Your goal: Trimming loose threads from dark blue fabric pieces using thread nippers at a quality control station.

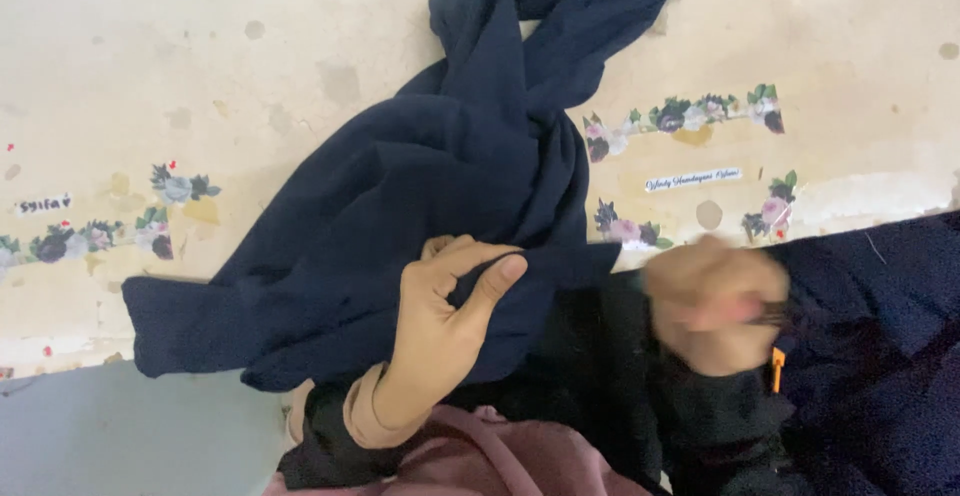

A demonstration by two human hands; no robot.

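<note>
Seen from above, your two hands work at one mass of dark navy cloth (420, 186), and nearest to you lies a fold of dusty pink fabric (500, 456) across your lap, just under your left wrist. Your left hand (440, 326) rises from a tan cuff (365, 411) and a black sleeve (320, 456), its thumb and fingers curled into a narrow pinch on an edge of the navy cloth, so the cloth sits directly under and beyond that hand, spreading away up and to the left. Your right hand (715, 301) is blurred by motion; it looks loosely closed at the edge of a second dark piece (880, 356) that covers the lower right corner, but you cannot tell from this view what, if anything, it grips. One small orange tab (776, 368) shows just below that hand, against the dark fabric. Between the two hands the cloth narrows to a flat band. Farther off, the navy cloth bunches into heavy folds and runs as a twisted length to the top edge of the frame. Beneath it all lies a pale cream surface (200, 56), stained with faint round spots. On it you can count roughly six clusters of flower stickers (680, 116), three to the left and three to the right, plus two small white label strips (692, 179).
</note>
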